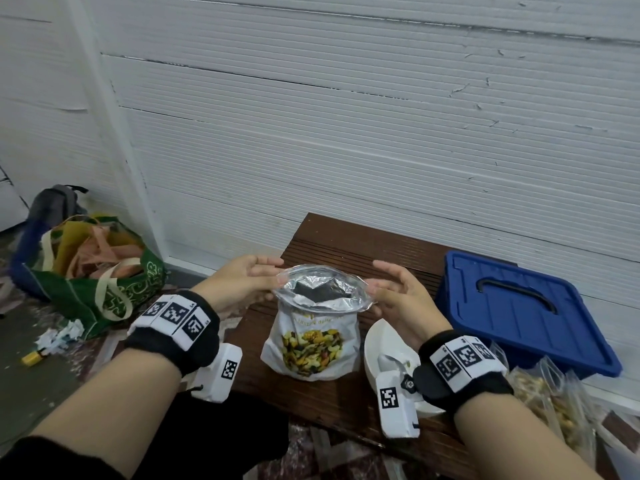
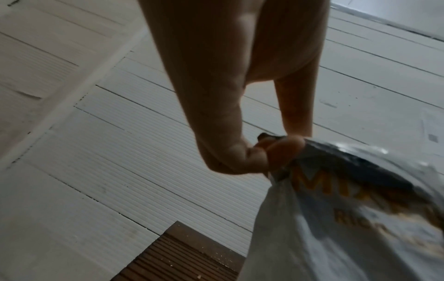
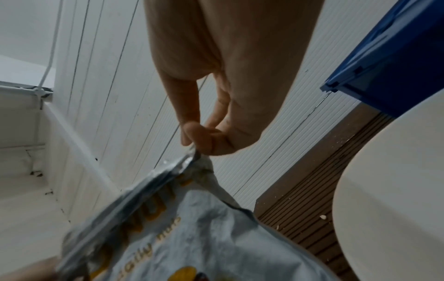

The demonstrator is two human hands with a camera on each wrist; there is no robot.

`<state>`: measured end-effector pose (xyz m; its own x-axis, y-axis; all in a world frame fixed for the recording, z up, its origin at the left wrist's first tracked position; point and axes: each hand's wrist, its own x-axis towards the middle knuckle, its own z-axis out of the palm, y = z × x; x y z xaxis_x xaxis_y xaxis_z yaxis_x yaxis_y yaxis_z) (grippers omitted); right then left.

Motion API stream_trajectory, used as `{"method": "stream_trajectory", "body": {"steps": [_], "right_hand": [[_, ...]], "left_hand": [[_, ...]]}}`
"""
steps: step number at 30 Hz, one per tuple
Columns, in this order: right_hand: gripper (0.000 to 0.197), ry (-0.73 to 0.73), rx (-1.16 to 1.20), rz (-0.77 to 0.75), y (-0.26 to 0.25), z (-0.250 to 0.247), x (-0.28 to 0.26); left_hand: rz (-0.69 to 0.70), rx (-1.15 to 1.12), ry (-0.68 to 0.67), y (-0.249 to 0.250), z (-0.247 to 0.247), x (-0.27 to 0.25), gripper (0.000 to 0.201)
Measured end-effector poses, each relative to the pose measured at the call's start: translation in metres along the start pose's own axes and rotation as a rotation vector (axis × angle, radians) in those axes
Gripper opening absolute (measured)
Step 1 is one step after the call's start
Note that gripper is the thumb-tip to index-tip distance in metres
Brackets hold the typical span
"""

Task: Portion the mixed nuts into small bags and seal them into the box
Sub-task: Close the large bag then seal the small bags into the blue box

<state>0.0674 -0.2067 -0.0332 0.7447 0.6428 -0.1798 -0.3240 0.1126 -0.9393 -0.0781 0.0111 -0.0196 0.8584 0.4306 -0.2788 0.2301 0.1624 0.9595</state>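
One white foil-lined nut bag (image 1: pixel 311 344) stands upright on the brown slatted bench (image 1: pixel 346 244), its mouth pulled wide open and its front printed with a picture of mixed nuts. The left hand (image 1: pixel 239 282) pinches the mouth's left rim; the right hand (image 1: pixel 398 289) pinches the right rim. One white bowl (image 1: pixel 384 344) sits just right of the bag. One blue lidded box (image 1: pixel 519 306) lies farther right. Several filled clear small bags (image 1: pixel 543 393) are heaped near the box; their number cannot be told.

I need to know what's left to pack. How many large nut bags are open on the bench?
1. The nut bag stands mid-bench, its mouth pinched open by the left hand and right hand. Small filled bags lie at right; their count is unclear.
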Motion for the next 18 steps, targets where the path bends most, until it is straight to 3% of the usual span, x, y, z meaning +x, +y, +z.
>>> {"method": "stream_trajectory", "body": {"steps": [6,15,18], "right_hand": [[0.035,0.002,-0.211,0.047,0.006,0.003,-0.005],[0.025,-0.08,-0.888,-0.245,-0.015,-0.001,-0.002],[0.021,-0.055,-0.876,-0.299,-0.017,0.0,0.0]], "left_hand": [[-0.019,0.236,0.017,-0.001,0.007,-0.001,0.04],[0.082,0.576,0.069,0.02,0.004,-0.001,0.038],[0.094,0.516,0.115,0.021,0.006,0.0,0.027]]}}
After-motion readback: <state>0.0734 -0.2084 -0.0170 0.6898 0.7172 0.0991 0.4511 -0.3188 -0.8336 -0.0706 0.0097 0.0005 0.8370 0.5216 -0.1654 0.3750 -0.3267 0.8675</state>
